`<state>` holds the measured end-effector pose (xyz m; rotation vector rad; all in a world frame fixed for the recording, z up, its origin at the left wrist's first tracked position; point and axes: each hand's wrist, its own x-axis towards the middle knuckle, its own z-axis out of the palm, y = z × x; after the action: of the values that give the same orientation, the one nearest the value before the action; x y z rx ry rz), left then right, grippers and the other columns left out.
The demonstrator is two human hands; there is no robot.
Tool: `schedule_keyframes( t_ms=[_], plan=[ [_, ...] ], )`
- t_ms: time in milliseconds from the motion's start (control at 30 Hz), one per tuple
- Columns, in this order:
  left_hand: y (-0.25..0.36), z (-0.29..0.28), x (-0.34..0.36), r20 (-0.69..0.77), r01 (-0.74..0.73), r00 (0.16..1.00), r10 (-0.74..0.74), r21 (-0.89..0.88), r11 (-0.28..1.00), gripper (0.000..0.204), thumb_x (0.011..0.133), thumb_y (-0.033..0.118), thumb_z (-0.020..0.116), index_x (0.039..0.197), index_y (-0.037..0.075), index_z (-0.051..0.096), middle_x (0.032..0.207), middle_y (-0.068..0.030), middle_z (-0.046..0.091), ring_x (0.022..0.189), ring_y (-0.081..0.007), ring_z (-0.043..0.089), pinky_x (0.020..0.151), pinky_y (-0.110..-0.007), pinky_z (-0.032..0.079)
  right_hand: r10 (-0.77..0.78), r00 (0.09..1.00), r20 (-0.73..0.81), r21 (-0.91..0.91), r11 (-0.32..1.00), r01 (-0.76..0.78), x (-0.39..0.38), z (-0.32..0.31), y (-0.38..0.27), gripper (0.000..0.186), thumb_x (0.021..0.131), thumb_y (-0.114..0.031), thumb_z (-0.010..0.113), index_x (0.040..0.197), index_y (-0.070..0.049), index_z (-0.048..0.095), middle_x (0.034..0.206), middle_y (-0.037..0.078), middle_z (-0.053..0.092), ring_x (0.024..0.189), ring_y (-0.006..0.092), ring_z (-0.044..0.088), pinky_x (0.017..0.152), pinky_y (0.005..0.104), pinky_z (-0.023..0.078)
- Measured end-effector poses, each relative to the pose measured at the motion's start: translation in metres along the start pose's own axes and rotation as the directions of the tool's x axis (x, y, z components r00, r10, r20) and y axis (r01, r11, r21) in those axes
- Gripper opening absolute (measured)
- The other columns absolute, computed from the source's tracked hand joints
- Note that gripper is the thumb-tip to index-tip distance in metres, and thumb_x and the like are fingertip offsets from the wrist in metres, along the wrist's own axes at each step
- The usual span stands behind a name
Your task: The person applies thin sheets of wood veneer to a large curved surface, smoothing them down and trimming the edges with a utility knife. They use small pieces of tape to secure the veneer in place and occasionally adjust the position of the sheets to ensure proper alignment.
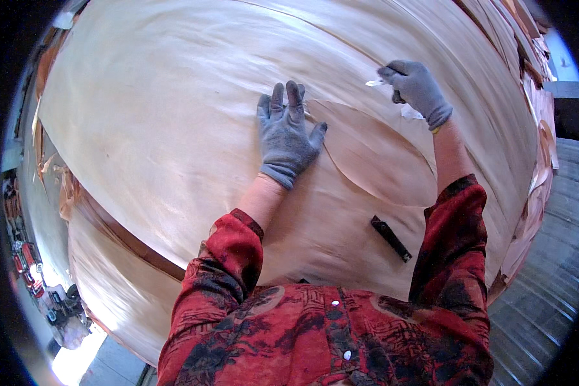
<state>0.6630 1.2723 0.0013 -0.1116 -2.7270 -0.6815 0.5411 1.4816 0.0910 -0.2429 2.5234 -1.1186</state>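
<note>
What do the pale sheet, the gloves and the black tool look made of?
Pale sheet: probably wood veneer, smooth, softly shiny; it looks thin and rippled. Gloves: likely knit fabric, matte grey, creased at the cuffs. Black tool: plastic or coated metal; its plain dark finish leaves that open.

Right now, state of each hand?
Left hand: open, laid on the veneer sheet.
Right hand: curled; cannot tell if holding the white scrap at its fingertips.

Broad pale-tan sheet (161,128), spread out, rippled, pinkish oval patch (379,154) within it, two small white scraps (411,113) beyond.
</note>
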Motion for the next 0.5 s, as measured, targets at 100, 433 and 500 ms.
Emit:
schedule_keyframes(
  t_ms=[100, 433, 500],
  plan=[
    [-0.003, -0.001, -0.003, -0.012, 0.008, 1.000, -0.008, -0.008, 1.000, 0.094, 0.073, 0.036, 0.063, 0.139, -0.001, 0.007, 0.137, -0.0103, 0.036, 0.129, -0.0317, 0.026, 0.105, -0.049, 0.013, -0.125, 0.950, 0.287, 0.234, 0.971, 0.057, -0.001, 0.024, -0.035, 0.020, 0.086, -0.018, 0.057, 0.089, 0.002, 0.061, 0.060, 0.000, 0.052, 0.045, 0.0062, 0.047, 0.041, 0.0203, 0.037],
    [-0.008, 0.004, -0.003, -0.063, -0.037, 0.997, 0.035, -0.030, 0.999, 0.091, 0.076, 0.034, 0.059, 0.137, -0.005, 0.003, 0.129, -0.0131, 0.046, 0.122, -0.0377, 0.034, 0.104, -0.051, 0.015, -0.151, 0.940, 0.307, -0.302, 0.921, 0.247, 0.024, 0.072, -0.021, 0.018, 0.077, -0.020, 0.063, 0.082, -0.002, 0.065, 0.062, 0.010, 0.061, 0.049, 0.0153, 0.056, 0.049, 0.0293, 0.044],
    [-0.006, 0.001, -0.001, -0.067, -0.044, 0.997, 0.043, -0.018, 0.999, 0.087, 0.075, 0.034, 0.060, 0.137, -0.003, 0.011, 0.128, -0.0135, 0.047, 0.121, -0.0384, 0.036, 0.103, -0.052, 0.016, -0.136, 0.953, 0.270, -0.329, 0.917, 0.224, 0.022, 0.070, -0.023, 0.019, 0.076, -0.021, 0.064, 0.080, -0.003, 0.065, 0.062, 0.010, 0.061, 0.049, 0.0157, 0.056, 0.050, 0.0292, 0.044]
  ],
)
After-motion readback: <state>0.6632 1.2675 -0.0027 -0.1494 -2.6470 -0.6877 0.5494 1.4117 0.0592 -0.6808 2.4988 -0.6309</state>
